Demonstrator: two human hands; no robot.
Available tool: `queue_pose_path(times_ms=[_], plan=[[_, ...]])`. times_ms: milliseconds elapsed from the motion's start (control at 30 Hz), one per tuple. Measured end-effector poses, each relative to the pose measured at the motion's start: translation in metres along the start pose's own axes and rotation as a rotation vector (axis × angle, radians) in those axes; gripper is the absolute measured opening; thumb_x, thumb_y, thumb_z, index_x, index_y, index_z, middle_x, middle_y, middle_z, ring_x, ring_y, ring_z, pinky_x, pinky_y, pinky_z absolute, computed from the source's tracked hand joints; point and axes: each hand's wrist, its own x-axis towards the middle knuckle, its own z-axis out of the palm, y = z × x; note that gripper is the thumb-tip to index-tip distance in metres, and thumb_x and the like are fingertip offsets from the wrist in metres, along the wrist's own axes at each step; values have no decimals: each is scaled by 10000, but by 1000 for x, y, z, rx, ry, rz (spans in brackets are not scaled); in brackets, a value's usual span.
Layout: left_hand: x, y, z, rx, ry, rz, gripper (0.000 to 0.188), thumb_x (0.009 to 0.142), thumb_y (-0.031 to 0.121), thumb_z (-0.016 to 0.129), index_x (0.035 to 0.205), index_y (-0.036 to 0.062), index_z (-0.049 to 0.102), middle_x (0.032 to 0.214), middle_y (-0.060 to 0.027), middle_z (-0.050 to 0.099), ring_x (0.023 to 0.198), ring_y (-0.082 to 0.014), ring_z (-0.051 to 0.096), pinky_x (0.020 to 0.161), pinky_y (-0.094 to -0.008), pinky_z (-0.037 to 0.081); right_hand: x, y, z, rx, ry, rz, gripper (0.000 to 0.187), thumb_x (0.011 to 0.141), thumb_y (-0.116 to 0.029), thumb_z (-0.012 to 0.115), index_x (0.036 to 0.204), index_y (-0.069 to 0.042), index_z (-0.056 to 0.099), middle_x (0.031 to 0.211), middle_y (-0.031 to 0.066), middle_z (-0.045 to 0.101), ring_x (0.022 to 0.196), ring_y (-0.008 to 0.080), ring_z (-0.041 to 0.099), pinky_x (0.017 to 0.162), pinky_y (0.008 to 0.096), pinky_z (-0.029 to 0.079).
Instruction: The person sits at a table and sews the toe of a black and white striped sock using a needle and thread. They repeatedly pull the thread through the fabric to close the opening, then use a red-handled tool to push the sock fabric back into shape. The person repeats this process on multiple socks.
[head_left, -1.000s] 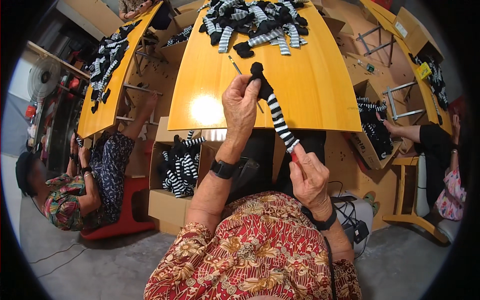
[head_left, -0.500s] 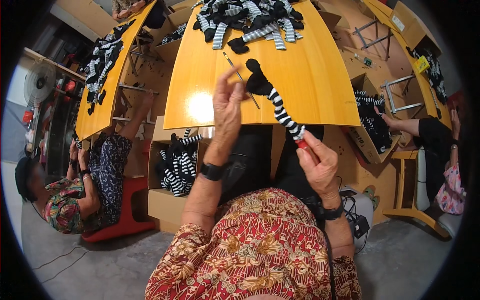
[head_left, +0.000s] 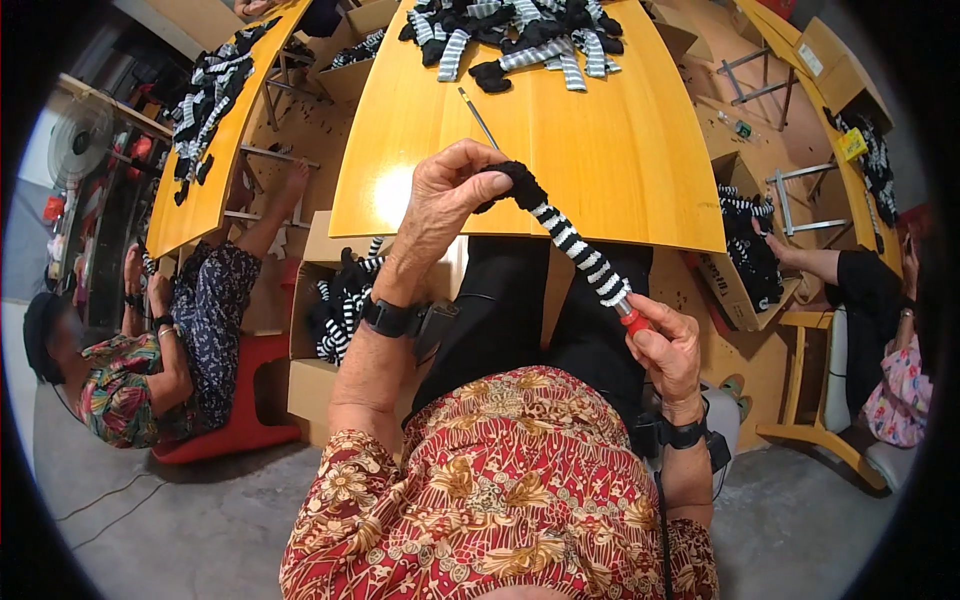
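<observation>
A black-and-white striped knitted tube with a black foot-like end (head_left: 580,252) stretches between my hands, just off the table's near edge. My left hand (head_left: 450,190) is closed, thumb and fingers pinching the black end. In my right hand (head_left: 670,350) is the red handle of a tool (head_left: 633,321); a short length of its metal shaft shows at the open end of the tube, and the rest is hidden inside. A thin dark rod (head_left: 477,117) lies on the table beyond my left hand.
Grey-striped and black knitted pieces (head_left: 520,50) are heaped at the far side of the yellow table (head_left: 620,170). Boxes of striped pieces stand at left (head_left: 310,385) and right (head_left: 735,290). Seated people work at both sides.
My left hand has come to the black end and closed on it. My right hand has moved slightly right and down, and the tube now looks straighter.
</observation>
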Motion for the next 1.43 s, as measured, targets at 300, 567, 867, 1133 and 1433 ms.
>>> queue_pose_path(times_ms=[300,567,867,1133,1433], plan=[[0,-15,20,-325,-27,-28,254,833,145,734,1045,21,669,914,-30,695,801,-90,627,743,-237,508,-2,21,5,302,-7,-19,389,857,-102,653,1236,-31,613,849,100,643,552,110,501,462,198,383],[-3,3,35,-206,-73,-112,237,859,161,719,1040,13,686,885,25,663,768,-24,561,691,-173,452,3,25,9,497,-19,27,379,854,-100,648,1228,-46,622,943,125,660,572,124,527,458,201,396],[-13,1,53,-187,238,-45,332,957,253,591,1182,9,597,1069,-88,663,814,-98,633,782,-243,504,7,-13,24,-716,116,-513,412,762,2,675,1171,3,631,772,86,624,605,167,566,560,304,473],[-13,0,60,-319,156,-137,267,967,218,561,1144,26,615,959,-97,705,745,-82,657,696,-223,550,9,1,34,-887,88,-630,452,722,38,684,1168,-25,638,705,75,560,571,206,548,531,318,451],[-17,-5,72,-410,138,-116,241,959,240,578,1054,24,625,868,-80,700,782,-139,686,693,-251,555,13,-5,42,-756,58,-503,401,764,32,665,1162,0,624,728,93,577,578,203,555,529,319,450]])
